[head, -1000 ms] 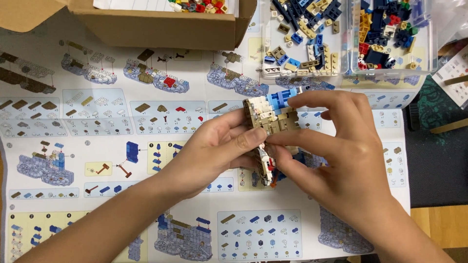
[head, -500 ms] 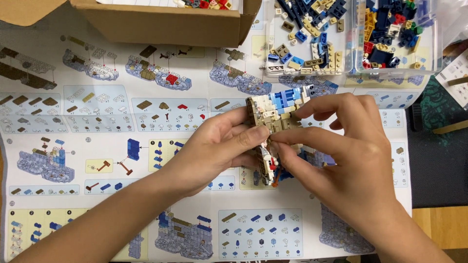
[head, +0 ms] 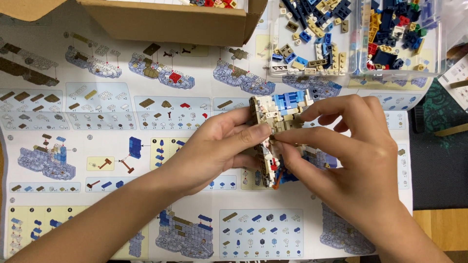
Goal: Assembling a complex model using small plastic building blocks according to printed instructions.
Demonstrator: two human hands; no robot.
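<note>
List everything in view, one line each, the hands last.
brick model: one, tan, white and blue, held between both hands at centre
instruction sheet: one, pale blue and yellow, spread under everything
cardboard box: one, brown, top left of centre
clear trays: two, loose mixed-colour bricks inside, top right
left hand: one, gripping the model's left side
right hand: one, fingertips pinching the model's middle
</note>
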